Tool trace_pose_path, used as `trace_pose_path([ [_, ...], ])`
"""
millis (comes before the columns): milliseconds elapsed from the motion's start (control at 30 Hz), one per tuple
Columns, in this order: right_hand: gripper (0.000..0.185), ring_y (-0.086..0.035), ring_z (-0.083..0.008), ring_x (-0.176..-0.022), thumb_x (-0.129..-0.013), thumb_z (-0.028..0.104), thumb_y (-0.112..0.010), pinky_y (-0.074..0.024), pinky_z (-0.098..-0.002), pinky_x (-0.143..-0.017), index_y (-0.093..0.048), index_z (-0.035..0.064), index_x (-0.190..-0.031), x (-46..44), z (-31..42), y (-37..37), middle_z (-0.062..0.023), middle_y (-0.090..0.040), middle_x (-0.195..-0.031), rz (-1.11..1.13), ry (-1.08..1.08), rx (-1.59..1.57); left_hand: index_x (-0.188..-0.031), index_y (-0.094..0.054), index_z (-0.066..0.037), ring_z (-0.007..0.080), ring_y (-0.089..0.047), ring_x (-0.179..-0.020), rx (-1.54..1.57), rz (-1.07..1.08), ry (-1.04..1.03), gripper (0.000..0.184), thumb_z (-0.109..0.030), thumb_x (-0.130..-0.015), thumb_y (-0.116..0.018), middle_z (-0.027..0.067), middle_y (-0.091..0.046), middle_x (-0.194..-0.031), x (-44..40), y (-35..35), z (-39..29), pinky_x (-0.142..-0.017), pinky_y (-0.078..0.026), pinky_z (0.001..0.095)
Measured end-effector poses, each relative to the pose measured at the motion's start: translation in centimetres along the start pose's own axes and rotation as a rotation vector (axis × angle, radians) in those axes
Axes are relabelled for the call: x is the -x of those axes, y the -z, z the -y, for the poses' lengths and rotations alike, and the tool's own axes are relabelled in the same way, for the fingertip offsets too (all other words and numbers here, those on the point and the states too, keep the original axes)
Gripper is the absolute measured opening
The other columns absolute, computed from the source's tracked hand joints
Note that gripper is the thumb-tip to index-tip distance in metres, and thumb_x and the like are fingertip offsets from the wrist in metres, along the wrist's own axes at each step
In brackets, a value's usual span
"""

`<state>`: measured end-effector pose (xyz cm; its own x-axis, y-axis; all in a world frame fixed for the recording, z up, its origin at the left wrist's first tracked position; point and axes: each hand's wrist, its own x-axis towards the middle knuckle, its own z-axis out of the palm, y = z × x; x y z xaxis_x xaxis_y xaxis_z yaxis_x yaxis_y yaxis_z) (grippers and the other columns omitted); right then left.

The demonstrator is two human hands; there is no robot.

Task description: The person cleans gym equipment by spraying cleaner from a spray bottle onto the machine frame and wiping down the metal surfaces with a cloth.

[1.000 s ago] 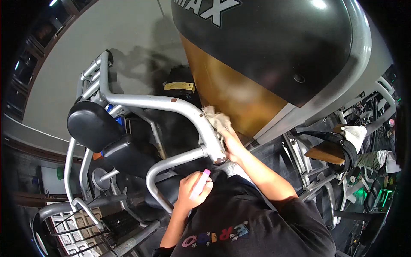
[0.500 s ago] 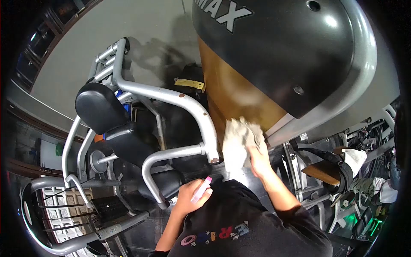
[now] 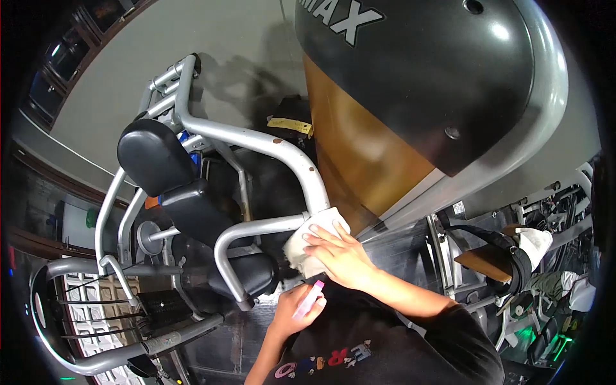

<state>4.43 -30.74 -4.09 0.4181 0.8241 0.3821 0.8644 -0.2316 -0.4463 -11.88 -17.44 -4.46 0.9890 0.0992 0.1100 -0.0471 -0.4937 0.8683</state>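
Since half a second ago, my right hand [image 3: 346, 262] has swung in toward the machine's frame, taking the cloth [image 3: 296, 247] with it. Back then the cloth bunched out to the right of the silver tube, in front of the brown panel [image 3: 366, 147]; now it lies against the tube's [image 3: 313, 189] lower end, covering it, just where a second curved bar [image 3: 263, 228] joins. My right fingers stretch out, slightly spread, across the top of the cloth — whether they also grip it from beneath, I cannot tell.

My left hand [image 3: 295, 311] sits just below, close to the front of my black shirt [image 3: 391, 356], its fingers curled around a slim pale item [image 3: 308, 300] with a pink tip that pokes up past them. That one is clasped much as it was before, near the cloth but in my other hand.

Left of the curved bar I see the black seat [image 3: 250, 276], and higher up the rounded black backrest [image 3: 154, 157]. Small rust-coloured chips mark the tube where it bends. Beyond it a yellow strip [image 3: 290, 126] lies on something dark by the wall. On my right rises the big black cover [image 3: 436, 77] with its white lettering [image 3: 357, 24] — the brown panel runs beneath it, and dark floor [image 3: 398, 250] shows past my forearm.
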Motion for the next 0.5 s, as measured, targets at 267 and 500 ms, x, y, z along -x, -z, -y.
trace_pose_path([
  [267,0.047,-0.06,-0.0334,-0.122,-0.072,-0.002,-0.057,-0.0402,-0.0508,-0.111,-0.062,0.0063,-0.118,1.8,0.8,0.9,-0.0153,-0.068,-0.116,-0.1,-0.164,-0.324,-0.088,-0.066,-0.004,0.0292,-0.066,-0.066,0.069,0.074,-0.152,0.013,-0.014,-0.083,-0.074,0.011,-0.066,-0.08,1.4,5.5,-0.1,-0.062,-0.053,0.0361],
  [500,0.04,-0.052,-0.0151,-0.12,-0.093,0.007,-0.05,-0.0388,-0.0307,-0.106,-0.051,-0.0004,-0.132,2.4,5.5,-0.4,-0.0062,-0.057,-0.127,-0.977,-0.818,-1.117,-0.089,-0.066,-0.001,0.0257,-0.066,-0.065,0.2,0.205,-0.3,0.014,-0.009,-0.081,-0.074,0.0101,-0.065,-0.08,3.2,11.7,-1.0,-0.059,-0.053,0.0341],
])
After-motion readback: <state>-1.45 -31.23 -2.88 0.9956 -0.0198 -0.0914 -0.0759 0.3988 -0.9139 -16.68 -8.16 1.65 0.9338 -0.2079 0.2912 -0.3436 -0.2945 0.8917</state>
